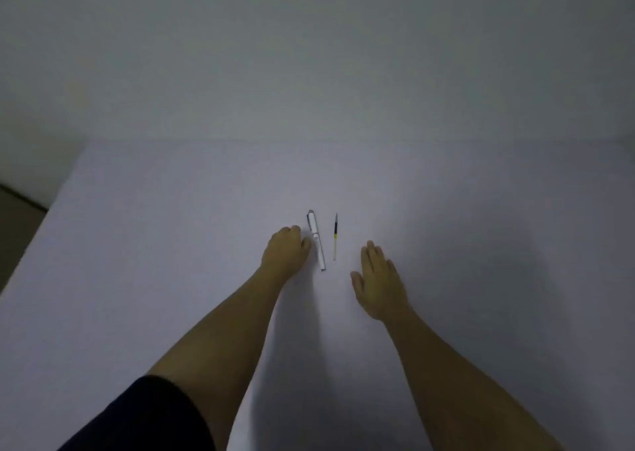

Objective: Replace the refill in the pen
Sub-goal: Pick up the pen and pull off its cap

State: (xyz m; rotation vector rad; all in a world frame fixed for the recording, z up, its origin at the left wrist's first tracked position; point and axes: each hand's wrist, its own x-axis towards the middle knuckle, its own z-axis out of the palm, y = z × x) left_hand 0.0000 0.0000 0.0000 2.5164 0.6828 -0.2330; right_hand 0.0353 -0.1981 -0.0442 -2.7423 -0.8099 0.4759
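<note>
A white pen (316, 240) with a clip at its far end lies lengthwise on the pale table (171, 244). A thin refill (335, 237), dark at the far tip, yellow in the middle and clear at the near end, lies parallel just to the right of the pen. My left hand (285, 249) rests on the table at the pen's left side, fingers curled, thumb tip touching or almost touching the barrel. My right hand (379, 280) lies flat and open to the right of the refill, apart from it.
The table's left edge (37, 230) runs diagonally, with dark floor (17, 216) beyond it. A plain wall (309, 55) stands behind the table's far edge. A dark sleeve (137, 416) covers my left upper arm.
</note>
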